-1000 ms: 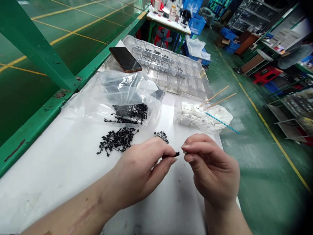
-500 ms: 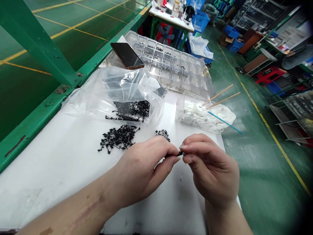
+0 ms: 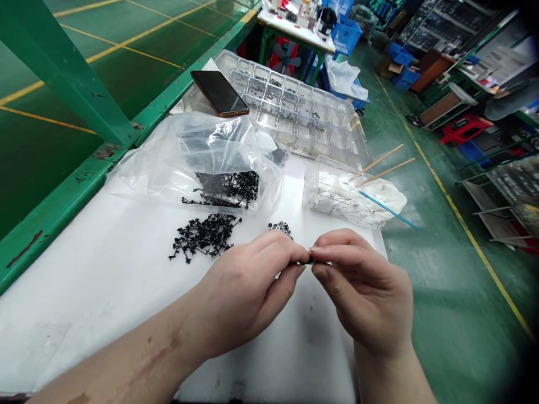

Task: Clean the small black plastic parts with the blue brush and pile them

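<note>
My left hand pinches a small black part between thumb and fingertips above the white tabletop. My right hand meets it there, its thumb and fingers closed at the part's other end; whatever else it grips is hidden by the fingertips. Beyond my left hand lies a loose pile of thin black stemmed plastic parts. Behind the meeting fingertips sits a small cluster of little grey and black rings, partly covered by my hands.
A clear plastic bag holds more black parts. Behind it, a phone leans on a clear compartment tray of small pieces. At the right, a clear box holds white cloth and protruding sticks. A green frame rail borders the left side.
My fingertips have drawn closer together, so less of the black part shows between them. Both hands otherwise stay nearly in place.
</note>
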